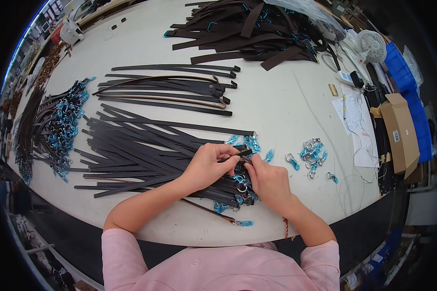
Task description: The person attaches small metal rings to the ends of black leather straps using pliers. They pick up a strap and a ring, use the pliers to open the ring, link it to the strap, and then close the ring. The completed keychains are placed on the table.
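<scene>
Both hands, left hand [210, 164] and right hand [266, 178], pinch one dark strap end [242, 153] atop the strap pile [141, 150] on the tabletop [277, 97]. Probably threading a metal clasp [241, 186]; keep the strap flat, the grip close. Loose clasps [311, 151] lie right of pile.

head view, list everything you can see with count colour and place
strap being worked: one, dark, pinched between both hands
near strap pile: many, dark, table centre-left under the hands
small strap group: about a dozen, dark with some brown edges, behind that pile
far strap heap: many, dark brown, top of table
finished straps: many, dark with blue-wrapped clips, left edge
loose clips: a small cluster, silver with blue wrap, right of the hands
papers: a few, white, right edge
cardboard box: one, brown, far right
fan: one, white, top right
table: one, off-white
left hand: on the strap
right hand: on the strap end
</scene>
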`<state>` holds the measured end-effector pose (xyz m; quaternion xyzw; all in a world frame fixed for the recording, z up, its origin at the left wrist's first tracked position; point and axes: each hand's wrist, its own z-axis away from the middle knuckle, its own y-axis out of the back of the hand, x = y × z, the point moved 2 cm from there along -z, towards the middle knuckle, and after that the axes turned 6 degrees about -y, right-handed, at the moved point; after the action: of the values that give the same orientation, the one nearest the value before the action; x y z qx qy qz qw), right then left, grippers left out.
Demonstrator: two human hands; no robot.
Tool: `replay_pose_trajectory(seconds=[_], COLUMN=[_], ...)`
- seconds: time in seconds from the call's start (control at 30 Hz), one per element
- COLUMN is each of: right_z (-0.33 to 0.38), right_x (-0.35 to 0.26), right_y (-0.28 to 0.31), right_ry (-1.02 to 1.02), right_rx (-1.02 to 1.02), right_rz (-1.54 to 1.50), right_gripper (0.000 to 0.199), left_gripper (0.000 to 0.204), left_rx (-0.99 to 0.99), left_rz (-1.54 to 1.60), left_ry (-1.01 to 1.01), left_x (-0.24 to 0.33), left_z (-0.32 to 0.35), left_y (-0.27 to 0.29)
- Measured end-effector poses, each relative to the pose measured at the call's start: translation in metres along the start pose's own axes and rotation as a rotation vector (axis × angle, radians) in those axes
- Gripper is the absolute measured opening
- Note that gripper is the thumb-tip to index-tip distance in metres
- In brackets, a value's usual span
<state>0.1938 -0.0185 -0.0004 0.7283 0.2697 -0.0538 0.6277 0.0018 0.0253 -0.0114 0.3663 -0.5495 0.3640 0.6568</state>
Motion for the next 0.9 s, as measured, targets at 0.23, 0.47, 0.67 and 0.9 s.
replay_pose_trajectory(seconds=[0.23,0.47,0.67,0.9], right_z=[0.0,0.002,0.002,0.002], right_x=[0.007,0.014,0.013,0.012], right_y=[0.001,0.014,0.007,0.006], right_ry=[-0.086,-0.156,-0.098,-0.081], right_rx=[-0.077,-0.013,-0.029,-0.038], right_rz=[-0.216,-0.308,-0.198,-0.17], right_gripper=[0.016,0.016,0.021,0.022], left_gripper=[0.021,0.024,0.026,0.025], left_rx=[-0.04,-0.019,0.01,0.018], left_rz=[-0.02,0.027,0.011,0.004], left_ry=[0.051,0.047,0.006,0.018], left_x=[0.004,0.0,-0.001,0.006], left_z=[0.001,-0.002,-0.001,0.001], left_y=[0.0,0.002,0.001,0.0])
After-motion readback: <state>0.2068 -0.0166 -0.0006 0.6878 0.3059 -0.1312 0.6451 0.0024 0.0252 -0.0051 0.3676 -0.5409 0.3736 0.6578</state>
